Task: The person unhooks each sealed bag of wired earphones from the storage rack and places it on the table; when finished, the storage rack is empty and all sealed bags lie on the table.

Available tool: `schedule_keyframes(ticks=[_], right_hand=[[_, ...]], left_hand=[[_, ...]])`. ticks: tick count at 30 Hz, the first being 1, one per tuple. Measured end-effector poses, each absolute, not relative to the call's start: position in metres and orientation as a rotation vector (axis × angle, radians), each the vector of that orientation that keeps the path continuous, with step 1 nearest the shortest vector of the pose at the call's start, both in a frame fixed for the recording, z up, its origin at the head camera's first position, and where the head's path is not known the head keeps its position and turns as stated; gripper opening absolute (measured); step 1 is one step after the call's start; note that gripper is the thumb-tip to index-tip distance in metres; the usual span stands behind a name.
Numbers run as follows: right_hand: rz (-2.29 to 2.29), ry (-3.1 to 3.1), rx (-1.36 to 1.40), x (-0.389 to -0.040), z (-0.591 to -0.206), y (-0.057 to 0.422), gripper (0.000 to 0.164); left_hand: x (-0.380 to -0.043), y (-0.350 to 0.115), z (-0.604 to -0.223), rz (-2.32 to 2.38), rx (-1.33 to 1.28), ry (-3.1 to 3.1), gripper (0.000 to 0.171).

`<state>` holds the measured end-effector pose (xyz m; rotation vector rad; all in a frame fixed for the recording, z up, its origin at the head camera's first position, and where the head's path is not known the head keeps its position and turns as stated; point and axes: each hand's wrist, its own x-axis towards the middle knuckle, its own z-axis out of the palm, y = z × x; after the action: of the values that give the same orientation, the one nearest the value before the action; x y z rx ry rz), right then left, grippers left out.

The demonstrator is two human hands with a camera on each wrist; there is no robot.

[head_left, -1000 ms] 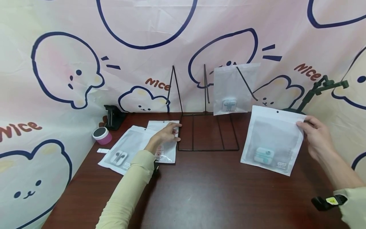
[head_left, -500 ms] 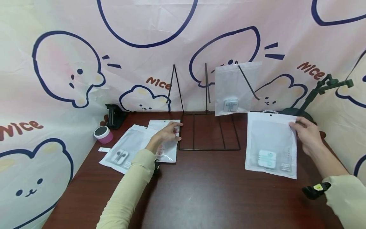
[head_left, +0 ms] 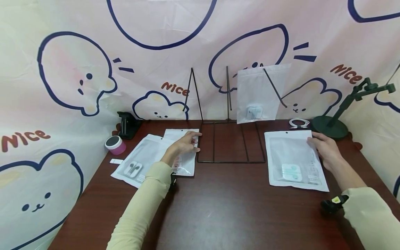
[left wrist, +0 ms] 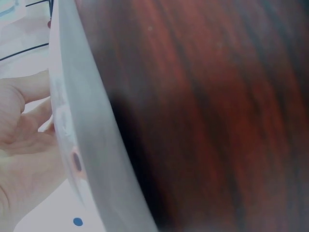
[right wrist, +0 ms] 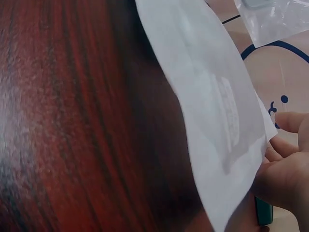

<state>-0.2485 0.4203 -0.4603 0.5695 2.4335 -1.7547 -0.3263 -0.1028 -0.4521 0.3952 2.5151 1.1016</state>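
Note:
My right hand holds the right edge of a white zip pouch with earphones in a clear case inside. This pouch is low over the table's right side; in the right wrist view its sheet stands slanted beside the fingers. My left hand rests over another white pouch with reddish print, thumb and forefinger apart at its right edge. Partly over that one lies a further earphone pouch. A black wire rack stands between the hands, and a pouch hangs from its right hook.
Behind the right pouch are a coiled white cable and a green stand with an arm. At the left sit a black holder, a pink-and-white jar and a small white strip. A printed cloth backs the table.
My right hand has moved left and down with its pouch, which now lies flatter and lower, with the cable and the stand's base in sight. My left hand has stayed on its pouch.

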Motion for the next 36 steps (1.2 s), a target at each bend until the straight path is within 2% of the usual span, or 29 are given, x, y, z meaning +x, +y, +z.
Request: schedule_keyframes(ticks=[18,32,36], right_hand=[[-1.708,2.524,0.458,-0.248,-0.451,0.413,0.069],[-1.778,2.609,0.254,-0.256,-0.410,0.400,0.085],[-1.804,2.625,0.200,-0.261,-0.393,0.393,0.084]], left_hand=[[-0.325,-0.103,-0.450,1.093,0.392,2.528,0.067],[-0.324,-0.106,-0.454,1.106,0.402,2.527,0.067],[-0.325,-0.106,-0.454,1.107,0.417,2.532,0.068]])
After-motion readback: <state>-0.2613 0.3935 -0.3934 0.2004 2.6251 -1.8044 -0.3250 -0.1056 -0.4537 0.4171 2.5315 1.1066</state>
